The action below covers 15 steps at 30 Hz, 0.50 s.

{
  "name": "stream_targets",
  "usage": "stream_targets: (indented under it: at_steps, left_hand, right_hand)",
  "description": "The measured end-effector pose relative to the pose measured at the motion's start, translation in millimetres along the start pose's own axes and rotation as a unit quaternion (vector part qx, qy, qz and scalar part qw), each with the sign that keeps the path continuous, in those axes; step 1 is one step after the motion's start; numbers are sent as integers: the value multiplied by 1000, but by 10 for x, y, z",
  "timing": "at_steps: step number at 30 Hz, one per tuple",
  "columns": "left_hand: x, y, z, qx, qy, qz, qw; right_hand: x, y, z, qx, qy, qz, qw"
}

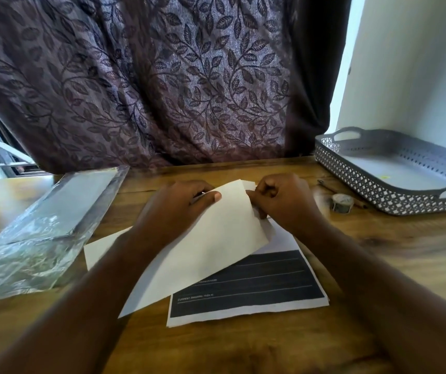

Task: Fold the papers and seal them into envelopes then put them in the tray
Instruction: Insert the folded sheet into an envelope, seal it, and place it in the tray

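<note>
White envelope [203,244] held tilted over printed papers [257,287], gripped at far end by left hand [181,206], pinched by right hand [281,201]

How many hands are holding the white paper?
2. The left hand grips the white paper at its top edge, thumb on top. The right hand pinches its top right corner. No other hand shows.

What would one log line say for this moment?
left hand: holds white sheet | right hand: pinches its top edge | sheet: tilted over printed stack | tray: far right
</note>
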<state>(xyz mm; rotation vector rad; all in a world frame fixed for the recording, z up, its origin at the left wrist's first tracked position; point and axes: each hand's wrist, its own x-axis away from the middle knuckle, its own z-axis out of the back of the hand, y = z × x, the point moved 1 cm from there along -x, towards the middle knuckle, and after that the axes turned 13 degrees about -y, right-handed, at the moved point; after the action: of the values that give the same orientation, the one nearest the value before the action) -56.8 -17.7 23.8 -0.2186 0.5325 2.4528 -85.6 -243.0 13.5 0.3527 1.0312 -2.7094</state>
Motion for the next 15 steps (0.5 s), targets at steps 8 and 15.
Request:
stream_targets:
  at_steps: [8,15]
  left_hand:
    - [23,54,41,-38,-22,6,999]
    - [43,24,68,-45,-9,-22,999]
  right_hand:
    - [32,-111,-17,-294,-109,-33,949]
    - [148,-216,-12,-469,-264,-137,832]
